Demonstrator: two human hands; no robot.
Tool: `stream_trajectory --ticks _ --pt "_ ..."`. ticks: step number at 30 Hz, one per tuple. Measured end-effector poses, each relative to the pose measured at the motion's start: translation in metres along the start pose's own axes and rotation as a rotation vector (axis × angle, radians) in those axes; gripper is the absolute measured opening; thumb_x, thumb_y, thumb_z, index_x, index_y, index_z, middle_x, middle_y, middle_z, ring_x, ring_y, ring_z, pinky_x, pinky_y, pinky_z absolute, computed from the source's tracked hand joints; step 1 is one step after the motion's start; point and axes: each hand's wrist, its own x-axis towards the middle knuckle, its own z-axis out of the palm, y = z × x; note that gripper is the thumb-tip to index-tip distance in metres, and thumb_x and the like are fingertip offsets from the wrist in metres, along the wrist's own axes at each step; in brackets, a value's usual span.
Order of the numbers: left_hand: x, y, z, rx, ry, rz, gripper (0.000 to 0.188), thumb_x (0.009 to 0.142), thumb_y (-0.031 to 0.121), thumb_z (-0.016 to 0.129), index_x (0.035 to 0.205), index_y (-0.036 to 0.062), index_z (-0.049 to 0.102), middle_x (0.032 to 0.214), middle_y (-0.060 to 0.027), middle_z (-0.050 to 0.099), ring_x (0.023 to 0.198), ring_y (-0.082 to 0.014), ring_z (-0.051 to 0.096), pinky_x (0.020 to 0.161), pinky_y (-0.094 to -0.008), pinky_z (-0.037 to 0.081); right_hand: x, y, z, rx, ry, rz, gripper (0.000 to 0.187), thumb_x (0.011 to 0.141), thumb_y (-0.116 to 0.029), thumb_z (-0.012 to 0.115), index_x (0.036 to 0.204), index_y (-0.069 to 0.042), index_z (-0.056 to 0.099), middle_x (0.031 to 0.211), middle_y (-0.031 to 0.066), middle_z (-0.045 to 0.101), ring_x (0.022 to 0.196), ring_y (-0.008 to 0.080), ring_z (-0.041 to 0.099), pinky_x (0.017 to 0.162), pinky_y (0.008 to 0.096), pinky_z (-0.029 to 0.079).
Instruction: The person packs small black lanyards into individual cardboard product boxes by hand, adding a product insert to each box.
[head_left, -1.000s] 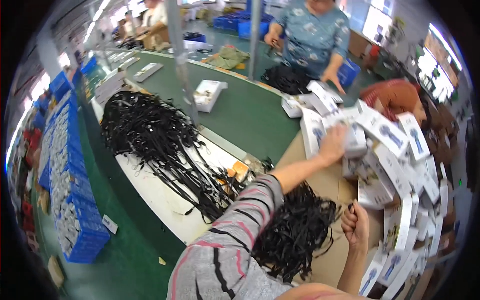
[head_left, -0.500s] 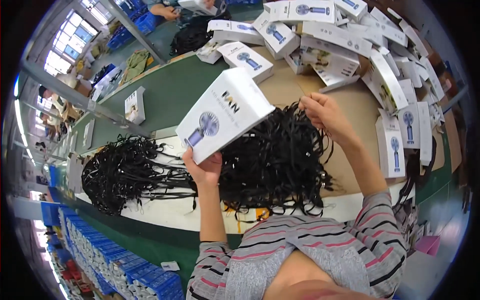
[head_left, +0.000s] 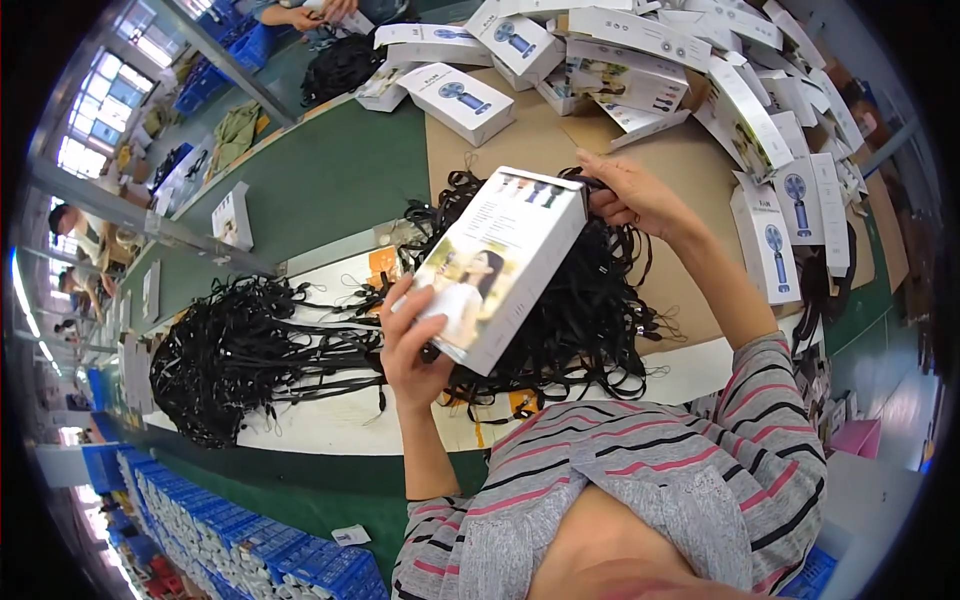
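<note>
My left hand (head_left: 412, 340) grips a white carton (head_left: 497, 285) by its lower end, fingers spread across a panel with a photo of a person on it. The carton is tilted, its far end toward my right hand (head_left: 640, 198). That hand pinches a black lanyard (head_left: 594, 184) right at the carton's far end; whether the lanyard goes inside cannot be made out. Below both hands lies a big tangle of black lanyards (head_left: 590, 310), and a second bundle of lanyards (head_left: 215, 355) spreads to the left on the white surface.
A heap of white fan cartons (head_left: 640, 85) covers the far right. One carton (head_left: 460, 100) lies flat beyond the lanyards, another carton (head_left: 232, 218) farther left. Blue crates (head_left: 240, 535) line the lower left. A metal post (head_left: 190, 240) crosses the left side. Another person's hands (head_left: 315, 15) work at the top.
The carton has been turned over from its fan-picture side to its photo side and lowered. My right hand has come in to its far end, now with a black lanyard.
</note>
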Motion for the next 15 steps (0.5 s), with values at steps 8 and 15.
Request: stream_trajectory --ticks 8,15 --pt "0.005 0.027 -0.008 0.276 -0.237 0.311 0.032 0.064 0.002 0.071 0.091 0.0186 0.069 0.111 -0.0044 0.061 0.113 -0.0363 0.049 0.087 -0.0403 0.048 -0.007 -0.008 -0.002 -0.857 -0.063 -0.169 0.033 0.080 -0.034 0.062 0.078 -0.001 0.066 0.061 0.0003 0.054 0.057 0.0092 0.046 0.050 0.0266 0.034" --pt "-0.028 0.010 -0.011 0.415 -0.126 0.168 0.028 0.070 -0.004 0.066 0.093 0.0129 0.064 0.115 -0.0100 0.058 0.115 -0.0389 0.045 0.092 -0.0454 0.045 0.005 0.009 -0.022 -0.145 -0.043 -0.329 0.024 0.087 -0.021 0.056 0.067 -0.009 0.058 0.055 -0.0084 0.044 0.046 -0.0008 0.034 0.041 0.0179 0.025"
